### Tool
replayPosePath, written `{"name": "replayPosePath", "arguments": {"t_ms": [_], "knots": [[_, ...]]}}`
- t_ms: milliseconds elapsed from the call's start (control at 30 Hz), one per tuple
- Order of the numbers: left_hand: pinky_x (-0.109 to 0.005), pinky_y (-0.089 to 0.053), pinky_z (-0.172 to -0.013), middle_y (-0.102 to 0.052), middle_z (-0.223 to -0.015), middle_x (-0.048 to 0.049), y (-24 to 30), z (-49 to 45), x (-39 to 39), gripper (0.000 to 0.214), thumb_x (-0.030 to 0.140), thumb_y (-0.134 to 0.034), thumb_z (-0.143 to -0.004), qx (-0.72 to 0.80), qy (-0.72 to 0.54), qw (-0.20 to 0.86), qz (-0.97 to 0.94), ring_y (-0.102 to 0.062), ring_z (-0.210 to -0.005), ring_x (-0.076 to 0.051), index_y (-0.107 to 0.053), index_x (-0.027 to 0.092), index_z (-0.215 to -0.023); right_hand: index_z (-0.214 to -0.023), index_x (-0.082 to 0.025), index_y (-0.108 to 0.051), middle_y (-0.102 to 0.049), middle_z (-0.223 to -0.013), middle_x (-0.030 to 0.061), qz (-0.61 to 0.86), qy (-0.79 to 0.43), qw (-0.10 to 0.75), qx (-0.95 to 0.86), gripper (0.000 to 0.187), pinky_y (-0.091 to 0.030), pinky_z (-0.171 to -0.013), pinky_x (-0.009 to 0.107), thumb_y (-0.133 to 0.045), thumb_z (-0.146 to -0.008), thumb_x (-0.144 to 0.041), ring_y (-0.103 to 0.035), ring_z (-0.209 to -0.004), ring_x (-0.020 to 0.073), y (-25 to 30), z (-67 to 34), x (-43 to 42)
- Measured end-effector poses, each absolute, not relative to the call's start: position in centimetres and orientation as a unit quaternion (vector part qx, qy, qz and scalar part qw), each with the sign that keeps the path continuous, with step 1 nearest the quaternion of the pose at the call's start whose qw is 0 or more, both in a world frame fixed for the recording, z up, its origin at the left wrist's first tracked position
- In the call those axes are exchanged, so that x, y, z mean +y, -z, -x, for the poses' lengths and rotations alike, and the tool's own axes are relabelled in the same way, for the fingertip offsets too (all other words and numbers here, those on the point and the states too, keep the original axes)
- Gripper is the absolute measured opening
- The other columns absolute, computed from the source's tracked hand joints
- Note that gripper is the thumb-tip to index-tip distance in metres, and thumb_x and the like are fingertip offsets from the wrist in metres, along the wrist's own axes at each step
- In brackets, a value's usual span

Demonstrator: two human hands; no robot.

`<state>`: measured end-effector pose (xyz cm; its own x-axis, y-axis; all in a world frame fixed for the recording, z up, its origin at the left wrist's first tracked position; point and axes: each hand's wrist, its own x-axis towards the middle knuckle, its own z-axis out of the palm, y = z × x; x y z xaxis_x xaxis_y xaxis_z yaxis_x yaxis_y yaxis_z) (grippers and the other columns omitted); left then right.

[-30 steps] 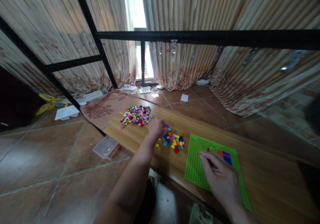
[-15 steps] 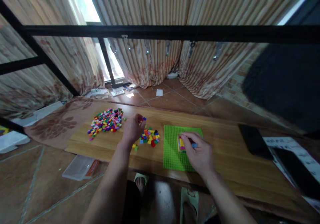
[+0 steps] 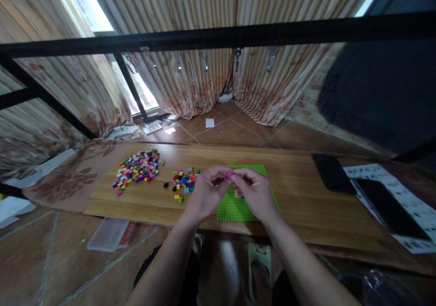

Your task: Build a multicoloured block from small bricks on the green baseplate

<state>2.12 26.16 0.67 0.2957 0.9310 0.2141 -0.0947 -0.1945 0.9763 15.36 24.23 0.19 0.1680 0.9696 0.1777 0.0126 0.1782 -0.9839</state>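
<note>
My left hand (image 3: 206,192) and my right hand (image 3: 254,192) meet above a green studded baseplate (image 3: 231,208), their fingertips pinched together on a small magenta brick (image 3: 229,175). A patch of coloured bricks on the baseplate shows just under my right fingers. A small heap of mixed bricks (image 3: 184,181) lies just left of my left hand. A larger heap of bricks (image 3: 136,168) lies further left on the wooden board (image 3: 299,197).
Two dark phones (image 3: 332,173) lie at the right end of the board on a printed sheet (image 3: 418,210). A black metal rail (image 3: 218,35) crosses overhead. A clear plastic box (image 3: 107,234) lies on the tiled floor. Curtains hang behind.
My left hand left the small heap and came right to meet my right hand over the baseplate; both now pinch a magenta brick. The view swung to the right.
</note>
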Motion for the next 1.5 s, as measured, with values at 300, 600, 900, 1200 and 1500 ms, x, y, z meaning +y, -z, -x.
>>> {"name": "replayPosePath", "arguments": {"t_ms": [300,600,900,1200,1500], "knots": [[-0.025,-0.049,-0.067,-0.067,-0.072,-0.0015,0.1,-1.8,26.5,0.009,0.020,-0.067,-0.071,0.367,-0.553,0.556,-0.500,-0.059,-0.066,-0.011,-0.067,0.015,-0.079,-0.078,-0.018,-0.069,-0.065,-0.063,-0.0007,0.491,-0.400,0.655,-0.413,0.020,-0.047,-0.056,0.026,-0.070,-0.072,-0.037,-0.056,-0.055,0.0115,1.1,-12.6,25.0],[-0.022,-0.042,-0.060,-0.055,-0.061,0.0036,-0.6,6.3,29.7,0.009,0.012,-0.061,-0.063,0.463,-0.678,0.486,-0.299,-0.049,-0.057,-0.006,-0.061,0.015,-0.071,-0.080,-0.020,-0.072,-0.071,-0.076,0.0032,0.571,-0.290,0.462,-0.614,0.016,-0.049,-0.067,0.032,-0.061,-0.079,-0.032,-0.062,-0.068,0.0172,3.6,-9.6,24.6],[-0.020,-0.043,-0.053,-0.057,-0.060,0.0038,-0.8,12.2,30.6,0.024,0.014,-0.059,-0.053,0.510,-0.696,0.475,-0.170,-0.048,-0.050,-0.006,-0.059,0.015,-0.077,-0.092,-0.018,-0.069,-0.067,-0.091,0.0072,0.558,-0.158,0.268,-0.769,0.018,-0.047,-0.076,0.034,-0.055,-0.081,-0.016,-0.062,-0.082,0.0206,5.8,-8.0,24.9],[-0.020,-0.042,-0.053,-0.058,-0.063,0.0033,-0.8,10.6,30.3,0.027,0.019,-0.060,-0.055,0.533,-0.655,0.484,-0.231,-0.050,-0.050,-0.006,-0.064,0.014,-0.081,-0.117,-0.020,-0.061,-0.061,-0.111,0.0101,0.539,-0.152,0.285,-0.778,0.030,-0.045,-0.088,0.037,-0.048,-0.090,-0.020,-0.056,-0.103,0.0256,4.9,-4.7,27.0],[-0.019,-0.043,-0.052,-0.059,-0.062,0.0036,-1.1,9.9,30.6,0.025,0.022,-0.065,-0.054,0.536,-0.647,0.487,-0.241,-0.052,-0.050,-0.006,-0.064,0.014,-0.079,-0.102,-0.015,-0.065,-0.063,-0.103,0.0127,0.590,-0.088,0.181,-0.782,0.023,-0.043,-0.087,0.038,-0.050,-0.092,-0.029,-0.051,-0.098,0.0265,4.6,-1.9,28.7]]}}
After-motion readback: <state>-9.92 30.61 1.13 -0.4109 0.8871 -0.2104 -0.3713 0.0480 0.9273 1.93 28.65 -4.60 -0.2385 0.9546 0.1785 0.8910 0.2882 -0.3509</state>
